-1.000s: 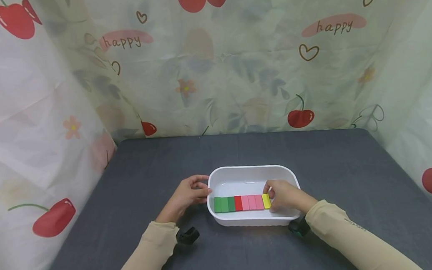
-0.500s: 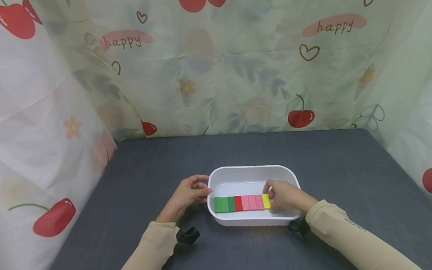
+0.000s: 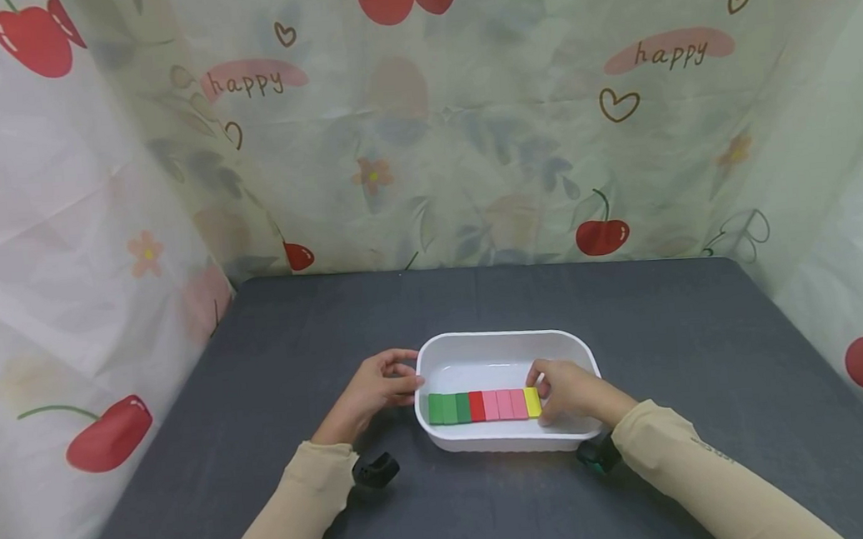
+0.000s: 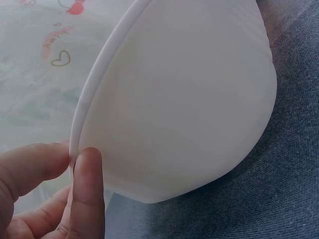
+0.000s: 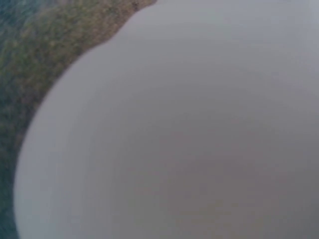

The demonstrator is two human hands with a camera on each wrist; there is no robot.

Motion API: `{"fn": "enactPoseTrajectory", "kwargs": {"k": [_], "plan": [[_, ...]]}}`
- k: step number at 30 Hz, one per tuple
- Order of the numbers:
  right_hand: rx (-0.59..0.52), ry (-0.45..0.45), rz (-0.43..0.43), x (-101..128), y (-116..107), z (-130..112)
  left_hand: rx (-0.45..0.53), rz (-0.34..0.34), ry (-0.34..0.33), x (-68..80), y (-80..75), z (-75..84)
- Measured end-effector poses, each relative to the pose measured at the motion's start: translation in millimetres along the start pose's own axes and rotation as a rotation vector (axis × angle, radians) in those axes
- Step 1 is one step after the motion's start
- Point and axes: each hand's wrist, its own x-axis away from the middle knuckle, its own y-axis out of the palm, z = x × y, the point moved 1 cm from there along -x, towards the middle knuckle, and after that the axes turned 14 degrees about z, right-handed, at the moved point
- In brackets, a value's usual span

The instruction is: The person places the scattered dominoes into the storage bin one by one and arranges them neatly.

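Note:
In the head view a white plastic tub [image 3: 513, 437] stands on the dark table. A row of small coloured tiles lies along its near side: green tiles [image 3: 443, 409] at the left, then a red tile [image 3: 476, 407], pink tiles [image 3: 504, 405] and a yellow tile [image 3: 533, 402] at the right end. My left hand [image 3: 370, 388] pinches the tub's left rim; the left wrist view shows a fingertip and thumb on either side of it. Reaching inside the tub, my right hand [image 3: 569, 391] holds the yellow tile between thumb and index finger. The tub's wall [image 5: 164, 124] hides that hand in the right wrist view.
Dark cloth covers the table [image 3: 345, 317]. A pale curtain [image 3: 452, 134] printed with cherries and hearts surrounds it at the back and sides. Small black devices sit under each wrist, one by the left sleeve [image 3: 290, 505] and one by the right sleeve [image 3: 693, 468].

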Motion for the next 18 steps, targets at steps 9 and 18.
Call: {"fn": "enactPoseTrajectory", "kwargs": {"k": [9,18], "plan": [[0.009,-0.015,-0.001,3,-3,-2,0.002,-0.009,-0.002,-0.7,-0.2,0.2],[-0.005,-0.056,0.002,5,-12,-5,-0.003,-0.025,-0.01,-2.1,0.0,-1.9]]}}
